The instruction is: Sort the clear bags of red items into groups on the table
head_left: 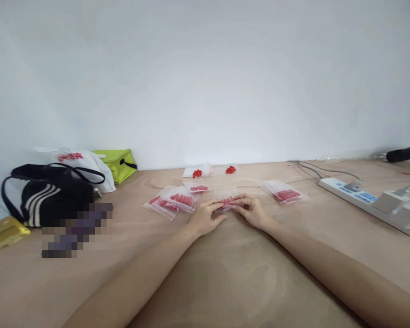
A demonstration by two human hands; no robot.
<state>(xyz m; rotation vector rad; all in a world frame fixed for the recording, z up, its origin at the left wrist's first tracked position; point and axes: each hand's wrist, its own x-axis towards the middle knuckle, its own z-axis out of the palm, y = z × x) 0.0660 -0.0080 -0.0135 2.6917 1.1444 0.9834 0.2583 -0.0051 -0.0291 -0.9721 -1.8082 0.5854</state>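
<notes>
A small clear zip bag [227, 193] with several red pieces in it lies on the table in front of me, between my two hands. The fingertips of my left hand [205, 217] press on its lower left side, with the thumb held a little apart. From the other side, my right hand [252, 210] pinches the bag's lower right edge between thumb and fingers. The fingers partly cover the red pieces. To the left lie several overlapping zip bags [177, 200] with similar red pieces. Another stack of filled zip bags [283, 192] rests to the right.
Two small groups of red pieces [197, 173] lie on clear bags by the wall. A white power strip [345, 193] with plugged-in chargers runs along the right. At left stand a black bag [58, 200], a white plastic bag [97, 169] and a lime-green box-shaped bag [118, 165].
</notes>
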